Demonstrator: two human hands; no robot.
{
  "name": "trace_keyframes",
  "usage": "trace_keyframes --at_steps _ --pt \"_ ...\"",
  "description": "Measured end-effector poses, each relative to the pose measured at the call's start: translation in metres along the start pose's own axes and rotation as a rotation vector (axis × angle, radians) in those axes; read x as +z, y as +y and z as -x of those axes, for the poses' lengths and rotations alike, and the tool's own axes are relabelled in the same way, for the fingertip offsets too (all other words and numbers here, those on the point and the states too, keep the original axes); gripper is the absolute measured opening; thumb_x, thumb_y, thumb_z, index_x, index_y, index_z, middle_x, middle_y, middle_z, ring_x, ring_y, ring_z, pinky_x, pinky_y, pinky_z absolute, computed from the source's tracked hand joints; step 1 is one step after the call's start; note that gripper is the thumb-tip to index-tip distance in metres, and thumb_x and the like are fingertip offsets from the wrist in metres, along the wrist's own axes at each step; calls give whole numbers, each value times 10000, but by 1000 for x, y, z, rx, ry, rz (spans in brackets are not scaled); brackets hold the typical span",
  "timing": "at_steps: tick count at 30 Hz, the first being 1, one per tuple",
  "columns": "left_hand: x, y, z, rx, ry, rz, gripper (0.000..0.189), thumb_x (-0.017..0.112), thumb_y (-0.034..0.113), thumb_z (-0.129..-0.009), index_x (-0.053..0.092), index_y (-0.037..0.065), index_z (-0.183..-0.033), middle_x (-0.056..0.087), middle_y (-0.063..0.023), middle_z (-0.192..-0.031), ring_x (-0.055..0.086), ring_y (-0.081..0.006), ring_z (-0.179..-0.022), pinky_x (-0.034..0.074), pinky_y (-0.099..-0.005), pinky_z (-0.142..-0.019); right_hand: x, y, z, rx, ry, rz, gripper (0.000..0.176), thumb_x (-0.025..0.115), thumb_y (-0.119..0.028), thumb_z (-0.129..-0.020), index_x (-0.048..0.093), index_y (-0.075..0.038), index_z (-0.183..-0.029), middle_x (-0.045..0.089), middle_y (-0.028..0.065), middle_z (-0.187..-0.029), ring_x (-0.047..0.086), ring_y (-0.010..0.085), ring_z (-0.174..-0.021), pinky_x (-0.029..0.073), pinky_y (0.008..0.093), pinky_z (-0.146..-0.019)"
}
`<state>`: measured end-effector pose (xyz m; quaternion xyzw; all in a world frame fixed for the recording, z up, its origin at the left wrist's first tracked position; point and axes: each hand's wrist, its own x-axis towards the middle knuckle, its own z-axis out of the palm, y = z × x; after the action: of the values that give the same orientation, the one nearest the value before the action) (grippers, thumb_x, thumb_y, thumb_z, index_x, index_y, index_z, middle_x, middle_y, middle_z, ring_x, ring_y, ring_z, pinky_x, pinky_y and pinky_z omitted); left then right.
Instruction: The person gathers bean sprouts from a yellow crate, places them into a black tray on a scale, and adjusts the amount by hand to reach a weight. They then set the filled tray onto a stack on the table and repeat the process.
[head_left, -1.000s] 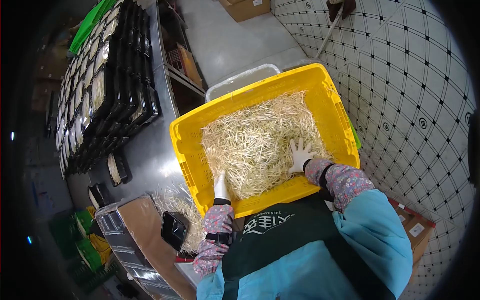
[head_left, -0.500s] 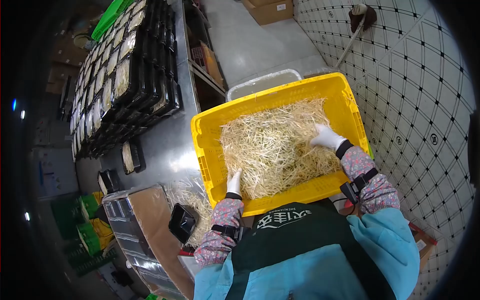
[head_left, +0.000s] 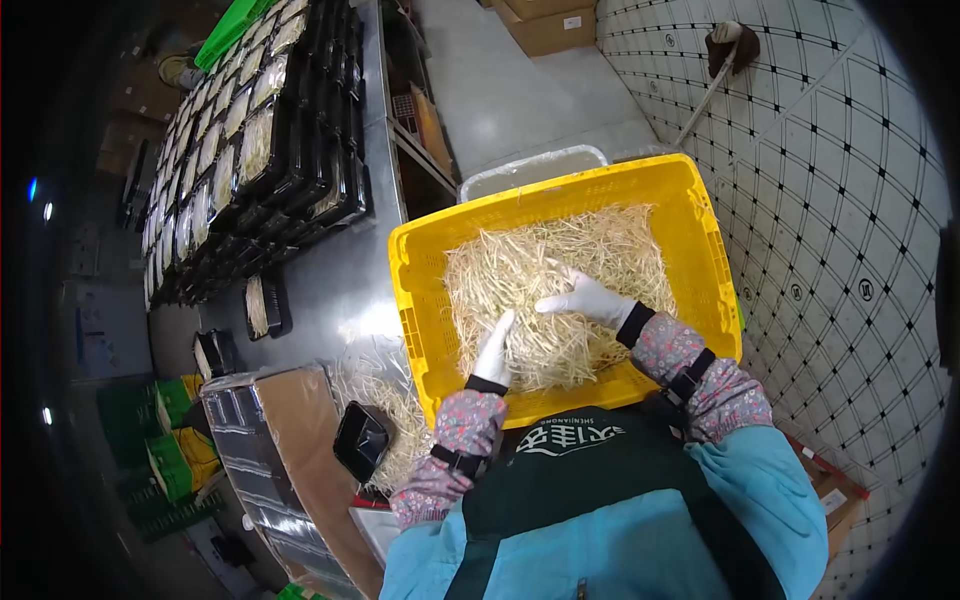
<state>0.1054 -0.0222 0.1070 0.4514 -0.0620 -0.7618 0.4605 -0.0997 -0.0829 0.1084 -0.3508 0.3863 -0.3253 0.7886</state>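
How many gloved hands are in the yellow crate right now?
2. The white-gloved left hand rests on the pale sprouts by the yellow plastic crate's near wall; the white-gloved right hand lies on the heap's middle. None seems hidden.

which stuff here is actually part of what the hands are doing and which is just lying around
In use: left hand, right hand, sprouts, yellow crate.
Lying about, untouched: stacked black trays, empty black tray, cardboard box, mop.

Pale bean sprouts (head_left: 560, 290) heaped in yellow crate (head_left: 420, 300).
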Motion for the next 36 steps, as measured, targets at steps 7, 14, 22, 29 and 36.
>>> trace_keyframes --at_steps 7,14,22,29,36 --pt "-20 0 -12 74 87 -537 479 771 95 -780 595 -17 -1211 671 -92 -1115 639 -191 -1006 479 -342 -930 -52 48 -2 105 149 30 773 824 -83 -731 420 60 -1374 627 116 -1197 603 171 -1064 478 307 -939" --pt "-78 4 -45 107 240 -742 507 804 199 -772 611 -77 -1152 678 -129 -1090 641 -187 -969 482 -331 -894 -69 45 -6 15 205 90 579 766 -99 -808 505 39 -1307 651 80 -1140 616 138 -1022 480 281 -909" --pt "-106 9 -28 74 188 -604 425 628 205 -898 572 -54 -1231 642 -121 -1180 605 -215 -1059 443 -349 -967 -72 59 3 24 250 89 280 699 -162 -875 634 -27 -1112 668 26 -999 608 108 -903 477 269 -842" --pt "-139 18 -45 145 332 -539 354 599 180 -909 585 -20 -1201 661 -84 -1074 602 -195 -979 473 -334 -864 -100 64 -7 -13 354 409 535 700 -274 -881 543 65 -1265 634 146 -1175 596 196 -1077 466 319 -940" --pt "-100 -52 -109 216 461 -294 578 674 239 -899 448 -27 -1359 575 -97 -1229 554 -189 -1049 453 -319 -885 -33 94 -48 -10 589 1050 746 582 -487 -890 444 65 -1372 493 290 -1351 464 378 -1290 348 414 -1093"
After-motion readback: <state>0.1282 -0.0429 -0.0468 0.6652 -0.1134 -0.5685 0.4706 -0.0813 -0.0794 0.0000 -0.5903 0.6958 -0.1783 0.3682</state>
